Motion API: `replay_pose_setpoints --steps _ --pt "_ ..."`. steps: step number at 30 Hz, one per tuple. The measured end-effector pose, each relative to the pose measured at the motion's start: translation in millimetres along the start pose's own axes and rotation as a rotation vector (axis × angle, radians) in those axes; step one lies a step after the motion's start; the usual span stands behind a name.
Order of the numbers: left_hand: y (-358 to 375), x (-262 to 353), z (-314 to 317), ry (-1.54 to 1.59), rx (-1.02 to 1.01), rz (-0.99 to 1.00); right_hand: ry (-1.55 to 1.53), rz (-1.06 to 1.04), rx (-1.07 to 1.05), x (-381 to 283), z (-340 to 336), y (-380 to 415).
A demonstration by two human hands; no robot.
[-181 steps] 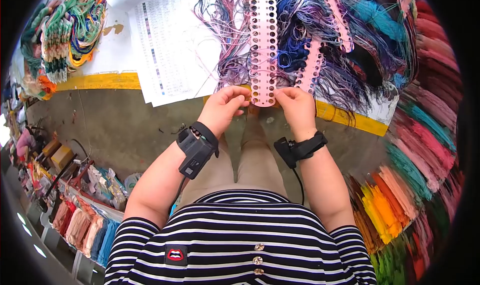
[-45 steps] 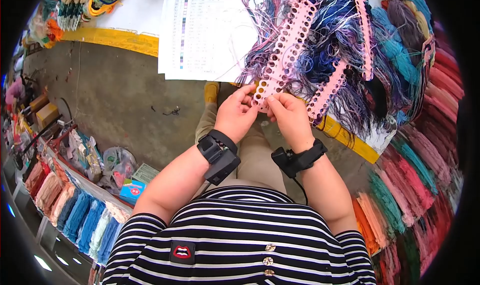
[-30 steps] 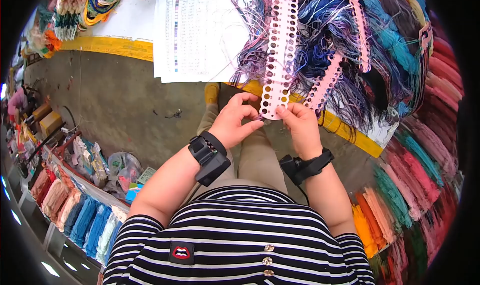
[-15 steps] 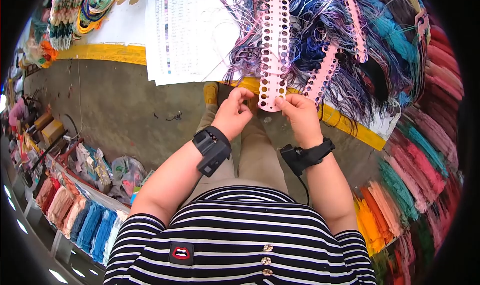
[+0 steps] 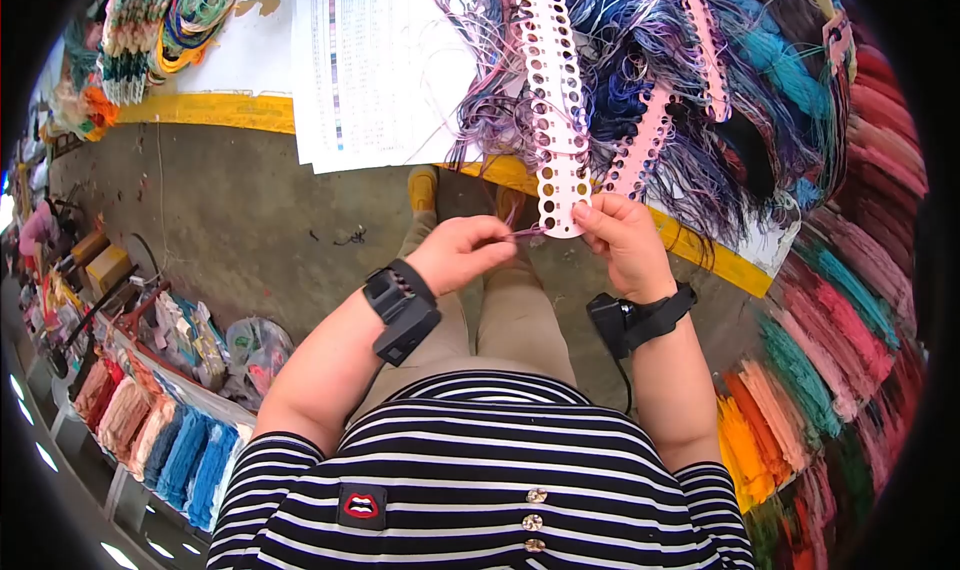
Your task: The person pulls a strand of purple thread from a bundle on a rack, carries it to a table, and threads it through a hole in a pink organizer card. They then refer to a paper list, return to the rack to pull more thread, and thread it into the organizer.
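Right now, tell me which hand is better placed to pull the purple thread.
Likely the left hand: it pinches the purple thread, while the right hand holds the pink perforated card at one end.

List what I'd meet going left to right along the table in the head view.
Multicoloured thread bundle → printed sheet → pale pink holed card, its near end held by the right hand → shorter pink card → narrow pink card → turquoise yarn.

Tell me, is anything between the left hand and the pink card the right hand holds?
Nothing visible blocks the way: only purple thread runs from the left hand to the lower end of the pink punched thread card in the right hand.
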State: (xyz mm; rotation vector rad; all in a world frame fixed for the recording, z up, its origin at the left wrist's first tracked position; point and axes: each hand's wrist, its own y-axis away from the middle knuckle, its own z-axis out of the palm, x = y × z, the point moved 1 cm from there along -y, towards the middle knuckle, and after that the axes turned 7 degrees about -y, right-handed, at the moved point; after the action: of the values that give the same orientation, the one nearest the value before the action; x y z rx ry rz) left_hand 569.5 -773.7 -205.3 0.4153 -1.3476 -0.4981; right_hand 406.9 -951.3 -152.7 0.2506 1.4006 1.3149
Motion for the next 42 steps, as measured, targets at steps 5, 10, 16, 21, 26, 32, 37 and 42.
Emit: replay_pose_setpoints --steps 5,10,16,21,26,32,37,42 --pt "33 -15 -28 -0.114 0.224 -0.056 0.169 -0.086 0.053 9 -11 -20" --pt "26 -12 -14 -0.316 0.160 -0.337 0.328 -0.181 0.154 26 -7 -30" --pt "53 -21 -38 -0.039 0.354 -0.168 0.239 -0.113 0.143 16 -17 -23" --pt "73 -22 -72 -0.308 0.466 -0.030 0.206 -0.109 0.115 14 -14 -23" --pt "74 -46 -86 -0.696 0.402 -0.253 0.234 -0.113 0.103 22 -10 -28" --pt "11 44 -11 -0.595 0.525 0.148 0.233 -0.122 0.095 22 -11 -26" --pt "-33 30 22 -0.045 0.408 0.087 0.225 -0.108 0.108 19 -10 -24" --pt "-35 26 24 -0.107 0.412 0.018 0.556 -0.308 0.373 19 -5 -8"
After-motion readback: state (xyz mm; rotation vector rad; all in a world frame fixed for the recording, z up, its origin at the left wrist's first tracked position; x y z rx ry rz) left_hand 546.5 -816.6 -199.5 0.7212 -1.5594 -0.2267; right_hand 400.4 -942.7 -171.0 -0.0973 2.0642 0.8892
